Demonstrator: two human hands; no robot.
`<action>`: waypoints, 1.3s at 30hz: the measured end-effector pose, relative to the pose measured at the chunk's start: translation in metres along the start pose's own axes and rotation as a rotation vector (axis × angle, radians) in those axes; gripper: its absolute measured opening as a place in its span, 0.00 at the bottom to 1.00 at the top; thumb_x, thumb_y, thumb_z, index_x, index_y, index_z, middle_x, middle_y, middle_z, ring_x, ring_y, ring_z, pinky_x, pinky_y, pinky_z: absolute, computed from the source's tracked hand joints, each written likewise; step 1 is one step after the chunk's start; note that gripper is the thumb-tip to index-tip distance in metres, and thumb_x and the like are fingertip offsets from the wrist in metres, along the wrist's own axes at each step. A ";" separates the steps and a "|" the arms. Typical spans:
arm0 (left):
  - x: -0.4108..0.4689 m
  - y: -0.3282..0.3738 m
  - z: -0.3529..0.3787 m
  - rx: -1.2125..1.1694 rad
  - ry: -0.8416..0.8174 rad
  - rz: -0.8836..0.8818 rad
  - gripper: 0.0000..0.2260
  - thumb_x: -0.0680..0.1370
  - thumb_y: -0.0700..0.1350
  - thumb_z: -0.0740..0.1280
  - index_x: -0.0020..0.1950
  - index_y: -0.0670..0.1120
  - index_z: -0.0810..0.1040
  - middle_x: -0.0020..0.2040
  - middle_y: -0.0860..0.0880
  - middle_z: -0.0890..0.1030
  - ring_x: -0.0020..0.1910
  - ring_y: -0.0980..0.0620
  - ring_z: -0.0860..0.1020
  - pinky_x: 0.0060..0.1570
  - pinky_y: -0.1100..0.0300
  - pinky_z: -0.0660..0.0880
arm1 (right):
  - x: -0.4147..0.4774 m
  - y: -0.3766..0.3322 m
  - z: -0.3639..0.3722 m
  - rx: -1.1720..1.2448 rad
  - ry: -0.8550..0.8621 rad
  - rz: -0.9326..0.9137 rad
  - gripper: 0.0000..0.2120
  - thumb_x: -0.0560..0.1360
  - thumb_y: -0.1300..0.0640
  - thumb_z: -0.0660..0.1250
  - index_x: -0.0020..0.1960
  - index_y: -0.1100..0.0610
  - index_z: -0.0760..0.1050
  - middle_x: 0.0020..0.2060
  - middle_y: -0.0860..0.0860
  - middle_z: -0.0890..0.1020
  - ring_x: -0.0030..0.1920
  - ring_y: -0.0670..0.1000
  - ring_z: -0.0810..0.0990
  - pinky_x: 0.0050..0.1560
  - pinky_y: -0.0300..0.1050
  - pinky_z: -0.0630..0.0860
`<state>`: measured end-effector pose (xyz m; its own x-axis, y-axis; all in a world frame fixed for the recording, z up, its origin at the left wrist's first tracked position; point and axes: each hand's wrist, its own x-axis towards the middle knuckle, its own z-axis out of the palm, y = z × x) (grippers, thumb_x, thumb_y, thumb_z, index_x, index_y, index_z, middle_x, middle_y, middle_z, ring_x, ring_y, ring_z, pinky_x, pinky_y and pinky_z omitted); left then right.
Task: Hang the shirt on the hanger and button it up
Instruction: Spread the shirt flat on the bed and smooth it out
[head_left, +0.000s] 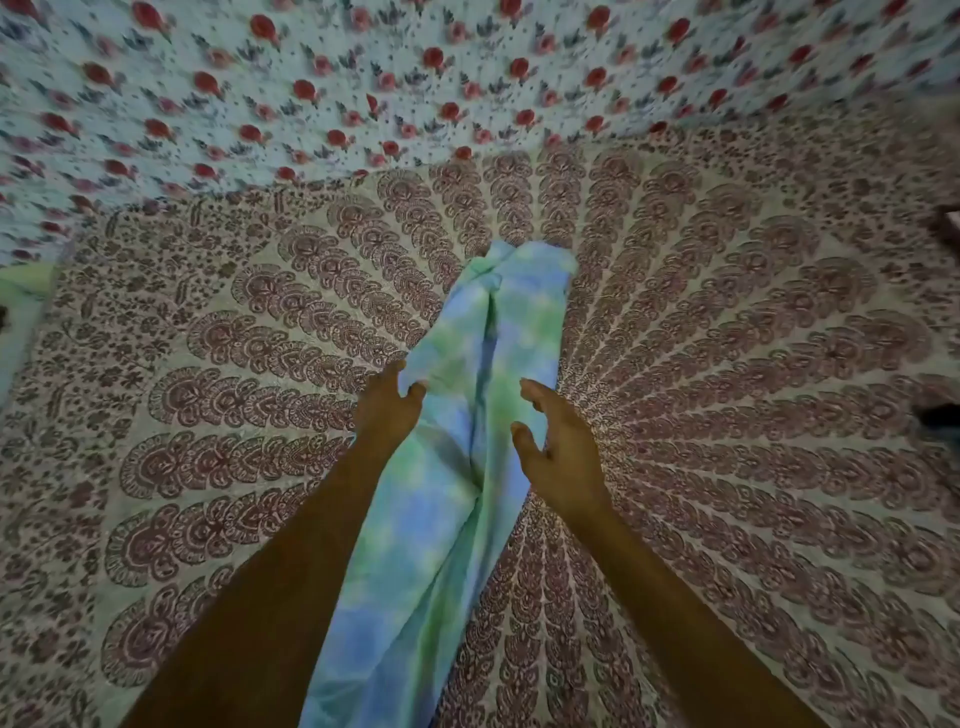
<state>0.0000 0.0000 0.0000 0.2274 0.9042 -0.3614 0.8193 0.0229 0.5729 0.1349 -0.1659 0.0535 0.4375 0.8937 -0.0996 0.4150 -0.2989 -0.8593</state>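
A blue and green tie-dye shirt (467, 447) lies bunched into a long strip on the patterned bed cover, running from the bottom middle up to the centre. My left hand (387, 402) rests at the shirt's left edge, fingers spread and touching the cloth. To the right of the shirt, my right hand (558, 447) hovers with fingers apart and the palm turned toward the fabric. Neither hand grips anything. No hanger is in view.
The bed cover (727, 389) with a maroon feather pattern fills most of the view. A white sheet with red roses (363, 88) lies behind it. Dark objects (943, 410) sit at the right edge, and a green patch (21, 296) at the left.
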 end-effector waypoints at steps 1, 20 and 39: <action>0.012 -0.004 0.003 0.021 -0.009 -0.017 0.22 0.78 0.48 0.63 0.70 0.43 0.65 0.67 0.38 0.70 0.66 0.39 0.69 0.64 0.49 0.66 | 0.012 0.007 0.005 0.002 0.006 0.011 0.24 0.74 0.53 0.58 0.69 0.58 0.66 0.65 0.54 0.74 0.66 0.53 0.72 0.63 0.45 0.67; -0.070 0.039 0.038 -0.157 -0.337 0.659 0.07 0.68 0.44 0.70 0.39 0.40 0.81 0.40 0.42 0.80 0.38 0.45 0.79 0.41 0.58 0.75 | 0.086 0.023 0.015 0.322 0.086 0.542 0.20 0.75 0.44 0.63 0.56 0.59 0.75 0.49 0.56 0.80 0.49 0.55 0.79 0.53 0.49 0.75; -0.005 0.023 0.059 -0.506 -0.121 -0.078 0.18 0.68 0.28 0.61 0.29 0.50 0.76 0.31 0.49 0.78 0.34 0.49 0.75 0.43 0.54 0.76 | 0.066 0.060 0.035 -0.183 -0.271 0.285 0.20 0.73 0.53 0.67 0.63 0.58 0.72 0.58 0.58 0.78 0.58 0.58 0.76 0.56 0.48 0.72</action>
<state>0.0488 -0.0287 -0.0283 0.2595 0.8365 -0.4827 0.4861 0.3187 0.8137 0.1611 -0.1133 -0.0225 0.3396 0.8149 -0.4696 0.4533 -0.5793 -0.6774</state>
